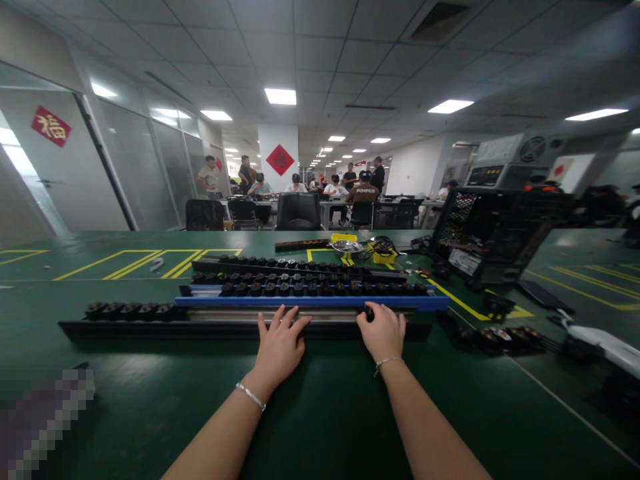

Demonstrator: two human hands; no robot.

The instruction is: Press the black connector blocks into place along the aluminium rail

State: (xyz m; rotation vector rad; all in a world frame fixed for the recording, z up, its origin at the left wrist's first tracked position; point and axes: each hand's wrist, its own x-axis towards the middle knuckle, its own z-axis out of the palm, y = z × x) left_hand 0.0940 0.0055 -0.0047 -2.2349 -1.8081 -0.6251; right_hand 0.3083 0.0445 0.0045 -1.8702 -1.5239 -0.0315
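A long black rail point(125, 329) with a metallic channel lies across the table in front of me. Several black, knob-like parts point(131, 311) sit in a row on its left end. My left hand point(281, 343) rests on the rail near its middle, fingers spread and holding nothing. Further right, thumb and forefinger of my right hand point(384, 330) pinch a small black part point(369, 312) at the channel. My fingers partly cover that part. Just behind lies a blue rail point(310, 301), with more rows of black parts point(285, 289) beyond it.
An open black computer case point(480, 233) stands at the right on the green table point(320, 427). Loose black parts point(500, 339) lie nearer, beside a white object point(605, 343). A silver dish point(347, 247) and yellow items are at the back. People point(363, 192) sit and stand beyond chairs.
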